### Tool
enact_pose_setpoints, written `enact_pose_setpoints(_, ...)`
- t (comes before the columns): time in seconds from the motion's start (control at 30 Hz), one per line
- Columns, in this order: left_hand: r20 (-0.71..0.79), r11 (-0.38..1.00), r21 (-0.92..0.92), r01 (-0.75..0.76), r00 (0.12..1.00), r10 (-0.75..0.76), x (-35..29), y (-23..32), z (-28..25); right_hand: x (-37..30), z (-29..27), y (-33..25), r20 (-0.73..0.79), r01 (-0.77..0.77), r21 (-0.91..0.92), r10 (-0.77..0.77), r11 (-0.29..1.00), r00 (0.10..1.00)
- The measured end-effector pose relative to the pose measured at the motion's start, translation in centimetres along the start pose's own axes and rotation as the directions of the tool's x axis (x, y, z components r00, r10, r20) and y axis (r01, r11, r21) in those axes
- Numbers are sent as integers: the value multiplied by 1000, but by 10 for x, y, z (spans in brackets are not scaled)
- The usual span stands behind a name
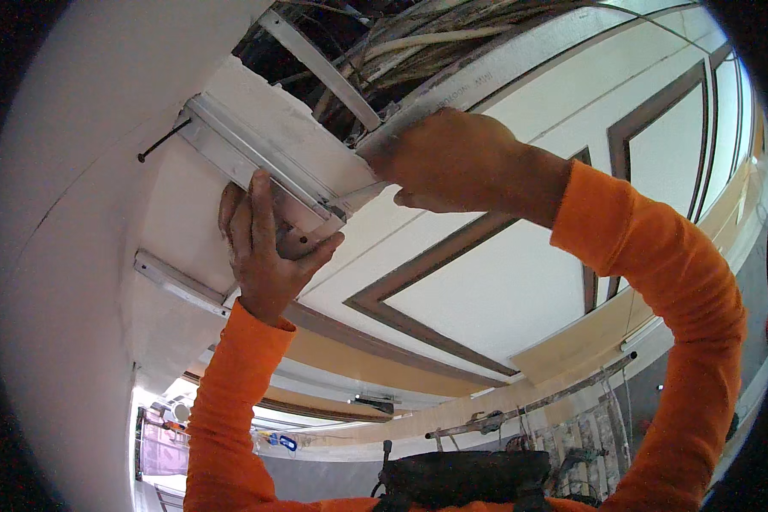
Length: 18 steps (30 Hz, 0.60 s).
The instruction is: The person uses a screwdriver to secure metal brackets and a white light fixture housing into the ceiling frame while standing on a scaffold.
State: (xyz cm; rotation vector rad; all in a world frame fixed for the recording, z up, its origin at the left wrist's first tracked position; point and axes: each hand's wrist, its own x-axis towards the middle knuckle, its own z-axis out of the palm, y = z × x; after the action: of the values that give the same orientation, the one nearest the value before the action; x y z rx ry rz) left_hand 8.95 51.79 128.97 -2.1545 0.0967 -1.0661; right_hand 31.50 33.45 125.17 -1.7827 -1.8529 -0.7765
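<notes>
Overhead, a pale metal channel (260, 158) lies slantwise against a white ceiling section. My left hand (273, 243) grips its near end from beneath, fingers along its side and thumb under the end. A dark hole shows in the metal beside the thumb. My right hand (461, 166) is closed, to the right of that end. A thin greyish shaft (365, 189) runs from its fingers to the channel's end; what the fist itself holds is hidden. At the channel's far left end, a long dark screw or nail (164, 141) sticks out.
Bundled cables (435, 43) fill a ragged opening above my hands, crossed by a metal strut (320, 68). White panels with brown trim (452, 256) stretch to the right. Another metal channel (179, 282) runs along the left. A plain wall (68, 230) stands at far left.
</notes>
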Motion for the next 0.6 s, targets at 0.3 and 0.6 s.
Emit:
enact_pose_setpoints(0.3,-28,999,16,-52,998,52,-2,-1,3,-7,11,10,-113,-31,-44,26,999,993)
enact_pose_setpoints(0.6,-58,998,42,-37,998,39,-2,-1,3,2,0,3,-82,-28,-31,25,999,996)
